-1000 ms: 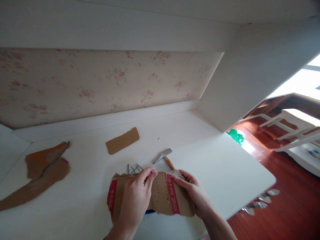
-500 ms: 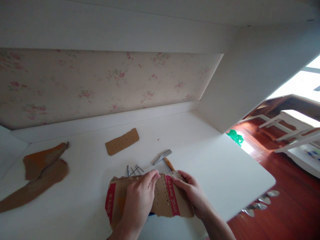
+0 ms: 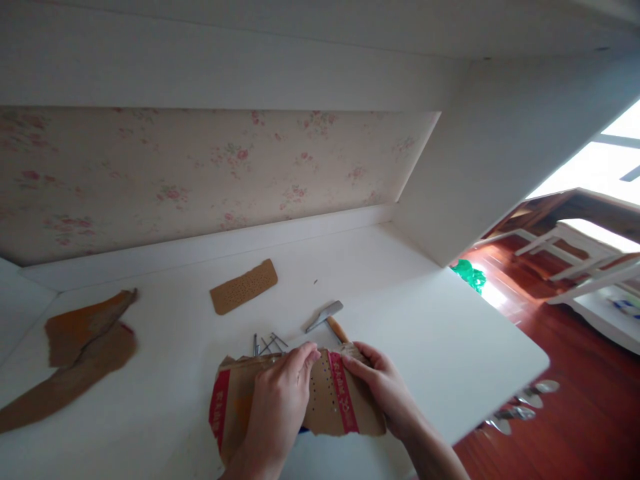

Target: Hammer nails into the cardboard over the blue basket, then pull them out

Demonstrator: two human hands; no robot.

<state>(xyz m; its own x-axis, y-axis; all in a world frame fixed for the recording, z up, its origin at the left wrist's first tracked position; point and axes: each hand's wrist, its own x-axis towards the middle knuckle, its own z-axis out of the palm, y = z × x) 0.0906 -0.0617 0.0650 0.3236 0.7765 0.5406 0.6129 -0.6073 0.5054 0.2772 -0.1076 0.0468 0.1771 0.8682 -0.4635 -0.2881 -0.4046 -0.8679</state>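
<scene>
A torn piece of brown cardboard (image 3: pixel 323 400) with red printed bands and rows of small holes is held near the front of the white table. My right hand (image 3: pixel 377 380) grips its right edge, thumb on top and fingers at the far edge. Over its middle lies my left hand (image 3: pixel 287 387), fingers bent and closed at the top edge; whether something small sits between the fingertips is hidden. Just beyond the cardboard are several nails (image 3: pixel 270 343) and a hammer (image 3: pixel 327 316) with a wooden handle, partly covered by the cardboard.
A smaller perforated cardboard strip (image 3: pixel 244 287) lies farther back on the white table (image 3: pixel 440 347). Torn cardboard scraps (image 3: pixel 95 347) are at the left. A white side panel (image 3: pixel 450 160) rises at the right, and a low shelf hangs above. Beyond the table's edge, a green bag (image 3: pixel 470 275) is on the floor.
</scene>
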